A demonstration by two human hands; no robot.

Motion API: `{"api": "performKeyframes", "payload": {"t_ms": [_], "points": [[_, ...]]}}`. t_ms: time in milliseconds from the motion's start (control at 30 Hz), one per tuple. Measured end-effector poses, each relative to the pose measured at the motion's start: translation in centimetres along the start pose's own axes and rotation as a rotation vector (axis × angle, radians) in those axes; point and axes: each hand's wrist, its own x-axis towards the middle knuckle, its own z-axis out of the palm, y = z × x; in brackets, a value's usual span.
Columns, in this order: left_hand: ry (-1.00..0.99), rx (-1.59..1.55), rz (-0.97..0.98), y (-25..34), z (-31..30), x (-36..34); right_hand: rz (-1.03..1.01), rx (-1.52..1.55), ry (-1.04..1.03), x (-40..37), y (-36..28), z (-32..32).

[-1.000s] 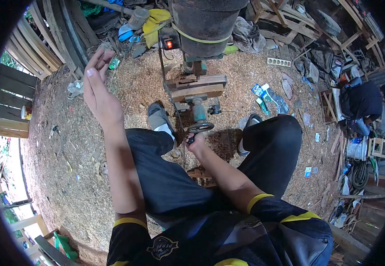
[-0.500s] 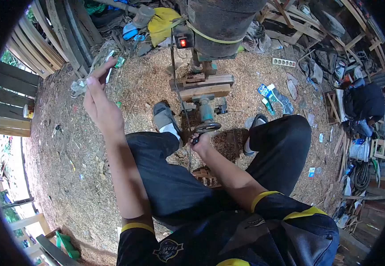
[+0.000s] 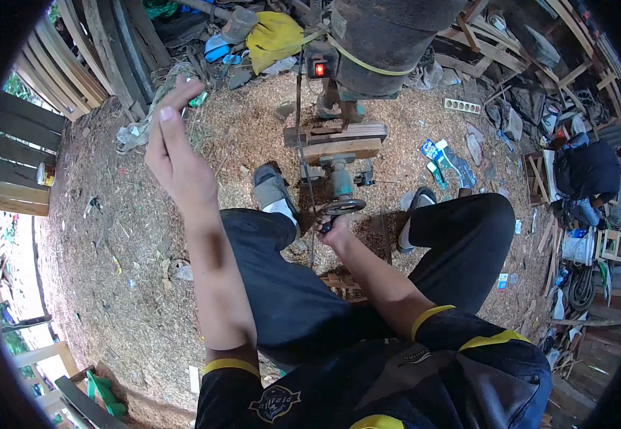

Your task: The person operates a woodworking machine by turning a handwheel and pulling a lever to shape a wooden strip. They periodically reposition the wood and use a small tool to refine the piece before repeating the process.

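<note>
Handwheel knob, apparently pinched by right hand, could be lost through shallow grip; left hand held empty, fingers together

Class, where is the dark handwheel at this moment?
In the head view, the handwheel is near the picture's centre, between the person's feet, just above the right hand and below the wooden block.

Dark round handwheel with black knob, at near end of green housing; wooden block crosswise beyond.
</note>
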Motion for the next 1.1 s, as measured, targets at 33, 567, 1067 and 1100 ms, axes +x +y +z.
{"api": "performKeyframes", "payload": {"t_ms": [33,567,1067,1100], "points": [[0.0,0.015,0.039,0.2,0.2,0.1,0.02,0.001,-0.002,0.3,-0.5,-0.2],[-0.167,-0.066,0.212,1.8,4.7,-0.4,0.131,-0.264,-0.009,-0.3,-2.4,-1.8],[-0.228,0.243,0.529,7.0,11.2,-4.0,-0.956,-0.945,0.25,-9.4,-25.8,12.2],[-0.254,0.306,0.541,7.7,11.5,-4.6,-1.026,-0.92,0.121,-11.9,-26.1,16.0]]}}
